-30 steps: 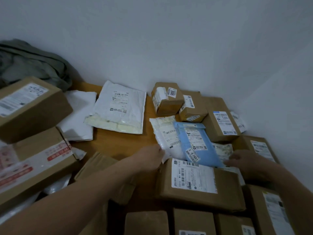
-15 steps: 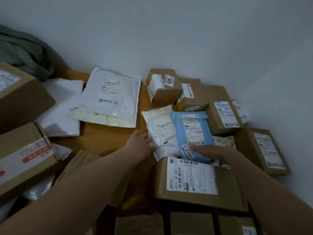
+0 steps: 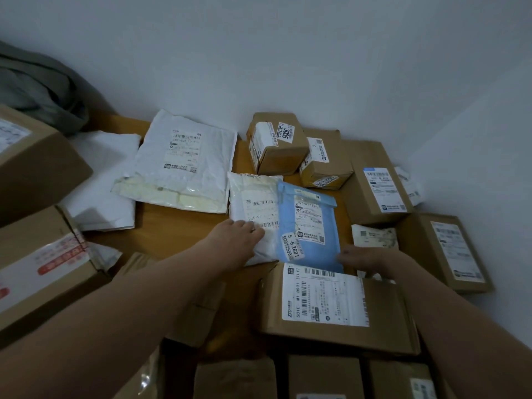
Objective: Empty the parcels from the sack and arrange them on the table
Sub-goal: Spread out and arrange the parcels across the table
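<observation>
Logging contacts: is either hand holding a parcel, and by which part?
No clear grip. The left hand presses flat on the white mailer at its near-left corner; the right hand meets the blue mailer at its near-right corner, pinch unclear.

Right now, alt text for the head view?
A left hand rests on a white mailer and a right hand reaches the near corner of the blue mailer overlapping it, on a wooden table crowded with parcels. Brown boxes surround them; a grey sack lies far left.
</observation>
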